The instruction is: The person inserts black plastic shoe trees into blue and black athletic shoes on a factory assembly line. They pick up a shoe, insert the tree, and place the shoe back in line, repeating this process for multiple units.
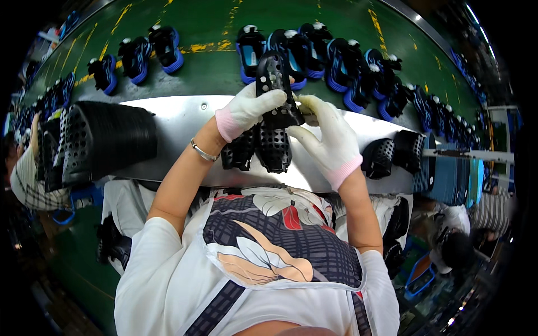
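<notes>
My left hand [252, 107], in a white knit glove with a pink cuff, grips a black perforated plastic shoe insert [274, 75]. The thumb lies across its face, and the insert is raised above the metal bench. My right hand [330, 130], gloved the same way, is at the insert's lower right corner with thumb and forefinger apart; whether they touch it is hard to tell. Below both hands, another black perforated insert [273, 152] rests on the bench, beside a further black insert [239, 152]. The left fingers behind the raised piece are mostly hidden.
A large nested stack of black inserts [112, 140] lies on the bench's left. Two groups sit at the right, a smaller one [380, 157] and a larger one [408, 150], near blue insoles [448, 176]. Black-and-blue sneakers [339, 64] line the green conveyor [207, 64]. Other people work at both sides.
</notes>
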Action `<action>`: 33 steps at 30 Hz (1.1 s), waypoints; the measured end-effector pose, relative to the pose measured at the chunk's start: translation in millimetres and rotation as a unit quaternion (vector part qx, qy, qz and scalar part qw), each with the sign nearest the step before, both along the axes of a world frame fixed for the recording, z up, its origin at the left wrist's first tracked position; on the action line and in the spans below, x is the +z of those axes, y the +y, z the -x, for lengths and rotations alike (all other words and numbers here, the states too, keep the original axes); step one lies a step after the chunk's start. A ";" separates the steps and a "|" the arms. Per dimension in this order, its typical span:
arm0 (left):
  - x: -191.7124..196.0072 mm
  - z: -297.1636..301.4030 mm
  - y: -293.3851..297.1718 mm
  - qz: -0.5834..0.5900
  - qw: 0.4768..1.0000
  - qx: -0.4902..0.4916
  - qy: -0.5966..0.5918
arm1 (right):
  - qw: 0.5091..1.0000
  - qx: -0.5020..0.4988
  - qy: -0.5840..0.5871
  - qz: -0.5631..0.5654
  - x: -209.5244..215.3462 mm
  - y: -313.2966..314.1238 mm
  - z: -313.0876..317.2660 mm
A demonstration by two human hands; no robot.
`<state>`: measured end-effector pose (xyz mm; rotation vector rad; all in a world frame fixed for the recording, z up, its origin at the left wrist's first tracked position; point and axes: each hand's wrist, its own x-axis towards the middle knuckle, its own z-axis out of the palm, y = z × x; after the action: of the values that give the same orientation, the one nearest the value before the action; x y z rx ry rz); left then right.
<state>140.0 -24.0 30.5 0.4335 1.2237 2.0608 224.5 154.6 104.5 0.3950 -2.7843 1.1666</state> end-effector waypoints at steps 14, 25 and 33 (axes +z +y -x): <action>-9.6 7.7 -17.7 -0.099 0.972 0.158 -0.144 | 0.989 -0.067 -0.125 -0.048 -17.0 -47.3 55.3; -52.0 46.2 -35.2 0.350 0.806 0.270 0.393 | 0.956 -0.003 -0.273 -0.106 -18.0 -22.3 157.2; -79.4 70.1 -24.1 0.446 0.769 0.240 0.390 | 0.897 0.059 -0.315 -0.305 -2.4 -59.4 224.2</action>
<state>69.9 -48.1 -48.9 0.5478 2.8626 1.3423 0.3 95.2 102.1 0.2537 -3.7323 0.4275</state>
